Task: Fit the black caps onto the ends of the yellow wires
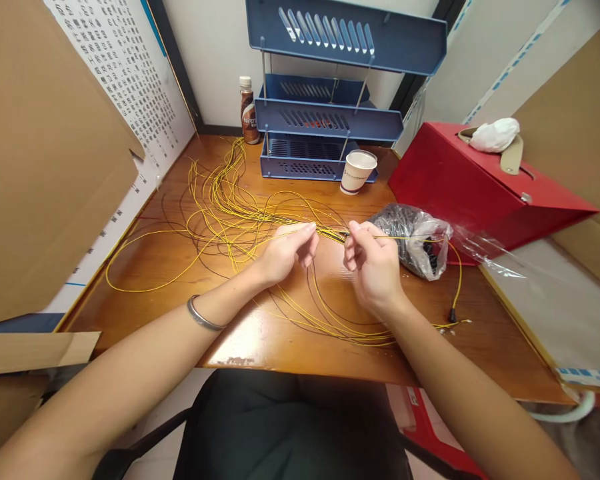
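Thin yellow and dark wires [220, 193] lie in a loose tangle across the wooden table, from the back left to the middle. My left hand [286, 252] is closed in a pinch on a wire at the front of the bundle. To its right, my right hand [373, 260] pinches a yellow wire too, its fingertips by a small dark piece. From my right hand a yellow wire runs right and bends down to a black connector [453, 315] on the table. More wires curve below both hands. A clear plastic bag [415, 233] of black parts lies right beside my right hand.
A blue tiered rack [330, 120] stands at the back, with a brown bottle [249, 113] on its left and a paper cup [358, 172] in front. A red box [460, 180] is at the right. Cardboard [45, 153] borders the left side.
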Tool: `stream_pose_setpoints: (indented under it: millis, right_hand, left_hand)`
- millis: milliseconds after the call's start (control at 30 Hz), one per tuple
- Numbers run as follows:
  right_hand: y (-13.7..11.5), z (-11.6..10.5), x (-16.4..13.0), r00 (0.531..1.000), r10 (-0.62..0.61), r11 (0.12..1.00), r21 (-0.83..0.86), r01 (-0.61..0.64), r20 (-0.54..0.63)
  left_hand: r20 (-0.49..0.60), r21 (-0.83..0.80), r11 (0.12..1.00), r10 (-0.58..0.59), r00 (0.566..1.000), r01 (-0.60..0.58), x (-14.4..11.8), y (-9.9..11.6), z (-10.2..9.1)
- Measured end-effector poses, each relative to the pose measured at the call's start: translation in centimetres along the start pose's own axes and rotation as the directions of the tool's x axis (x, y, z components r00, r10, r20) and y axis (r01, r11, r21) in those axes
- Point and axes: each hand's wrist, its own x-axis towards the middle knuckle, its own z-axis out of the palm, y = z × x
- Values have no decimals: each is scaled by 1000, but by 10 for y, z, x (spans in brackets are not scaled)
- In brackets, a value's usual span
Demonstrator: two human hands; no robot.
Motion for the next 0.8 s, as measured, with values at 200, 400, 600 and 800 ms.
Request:
stream_pose_setpoints:
  millis: [200,400,600,800]
  right_hand:
    - [1,6,-4,987,70,997,-50,-63,144]
    - [0,9,-5,982,107,994,-46,-101,156]
    - [1,2,-1,1000,13,1000,16,-13,-11]
    - [1,-2,1,996,-58,997,44,61,-69]
  left_hand:
    - [129,65,998,8,992,-16,-3,2,2]
    - [154,118,992,25,988,-44,-5,4,3]
    - [-68,70,995,81,994,-76,-3,3,0]
    - [-135,28,992,128,982,-126,0,0,-1]
